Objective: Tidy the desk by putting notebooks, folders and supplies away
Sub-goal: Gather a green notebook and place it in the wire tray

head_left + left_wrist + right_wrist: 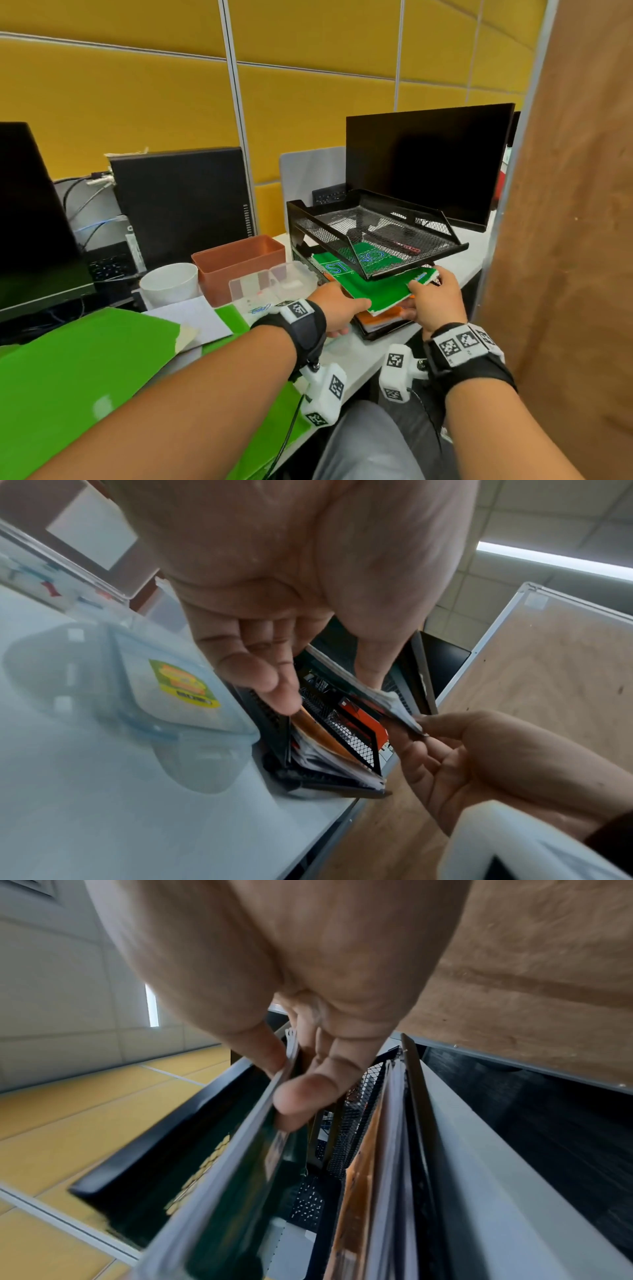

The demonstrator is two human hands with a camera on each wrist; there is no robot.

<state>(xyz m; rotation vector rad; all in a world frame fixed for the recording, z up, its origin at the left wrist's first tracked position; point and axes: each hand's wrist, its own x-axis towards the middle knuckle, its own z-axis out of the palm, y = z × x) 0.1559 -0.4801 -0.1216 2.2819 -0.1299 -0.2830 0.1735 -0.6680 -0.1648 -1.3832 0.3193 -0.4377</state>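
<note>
A green notebook lies half inside the lower tier of a black mesh tray at the desk's right end. My left hand holds its near left corner, thumb on top and fingers below. My right hand pinches the near right corner; in the right wrist view the thumb and fingers of this hand clamp the green notebook's edge. Under it in the tray lies an orange notebook on other papers. The upper tier holds nothing that I can see.
Left of the tray stand a clear plastic box, a brown bin and a white cup. Green folders and papers cover the near left desk. A monitor stands behind the tray, and a wooden partition is close on the right.
</note>
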